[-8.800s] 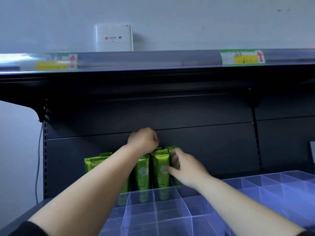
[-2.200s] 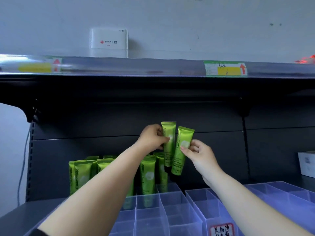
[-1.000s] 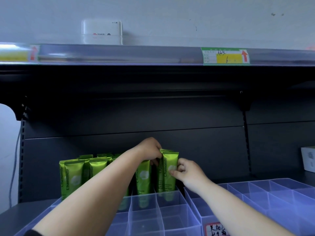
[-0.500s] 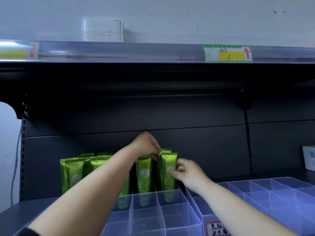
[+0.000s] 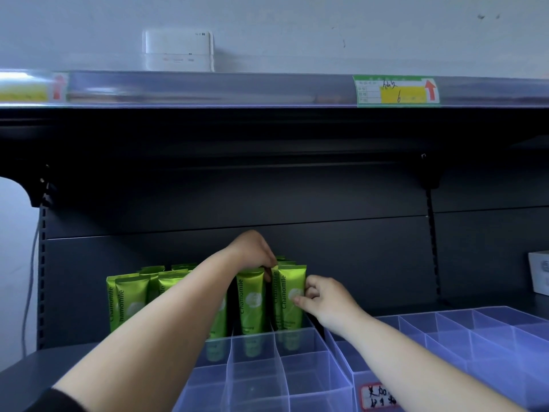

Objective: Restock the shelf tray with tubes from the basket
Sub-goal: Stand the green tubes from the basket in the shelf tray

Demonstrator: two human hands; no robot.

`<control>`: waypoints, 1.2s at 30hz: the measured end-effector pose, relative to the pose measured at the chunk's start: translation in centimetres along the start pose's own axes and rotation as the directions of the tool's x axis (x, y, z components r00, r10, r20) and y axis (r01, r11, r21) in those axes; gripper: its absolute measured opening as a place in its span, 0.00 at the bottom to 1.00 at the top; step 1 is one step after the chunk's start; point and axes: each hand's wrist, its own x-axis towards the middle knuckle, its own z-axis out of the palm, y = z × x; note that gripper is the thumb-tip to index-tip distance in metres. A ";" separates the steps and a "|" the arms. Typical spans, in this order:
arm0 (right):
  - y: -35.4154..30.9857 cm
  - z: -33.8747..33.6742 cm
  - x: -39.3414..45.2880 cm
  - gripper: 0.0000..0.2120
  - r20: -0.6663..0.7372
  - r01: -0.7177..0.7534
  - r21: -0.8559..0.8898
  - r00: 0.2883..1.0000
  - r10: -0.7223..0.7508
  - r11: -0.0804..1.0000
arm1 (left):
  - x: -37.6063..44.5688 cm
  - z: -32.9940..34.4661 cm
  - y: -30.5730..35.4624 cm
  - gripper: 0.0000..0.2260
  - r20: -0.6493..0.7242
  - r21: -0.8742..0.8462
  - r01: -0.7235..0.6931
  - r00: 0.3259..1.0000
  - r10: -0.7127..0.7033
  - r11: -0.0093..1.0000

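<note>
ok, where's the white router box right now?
Head view, upper left: the white router box sits on the top shelf, against the wall, above the hands.

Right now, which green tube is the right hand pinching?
The rightmost green plastic tube, at the front of its row in the clear divided tray. The right hand pinches its side; the left hand holds the neighbouring tube's top.

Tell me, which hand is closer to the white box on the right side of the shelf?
Right. The right hand is nearer the white box; the left hand is farther left.
</note>
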 end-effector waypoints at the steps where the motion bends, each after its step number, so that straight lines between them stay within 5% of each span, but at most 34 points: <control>1: -0.1 0.0 0.0 0.13 -0.003 -0.002 0.005 1.000 0.002 1.000 | 0.0 0.1 -0.1 0.06 -0.010 -0.010 0.009 1.000 -0.009 1.000; 13: -0.4 0.6 0.1 0.15 0.000 0.015 -0.082 1.000 -0.015 0.997 | -0.2 0.0 0.4 0.08 -0.051 0.069 0.013 0.999 -0.010 0.998; 23: -0.2 0.4 0.4 0.08 -0.034 0.017 -0.040 0.999 -0.019 0.999 | -0.4 -1.1 1.0 0.06 -0.064 -0.115 0.071 0.995 -0.078 0.991; 30: -2.4 -3.3 0.4 0.19 -0.175 0.005 -0.133 0.984 -0.028 0.991 | -2.2 -2.6 2.2 0.07 -0.198 0.094 0.006 0.980 0.013 0.996; 36: -5.0 -10.2 -2.8 0.09 -0.222 0.005 -0.427 0.969 -0.110 0.904 | -4.3 -0.9 5.9 0.09 -0.302 0.365 -0.125 0.921 0.244 0.923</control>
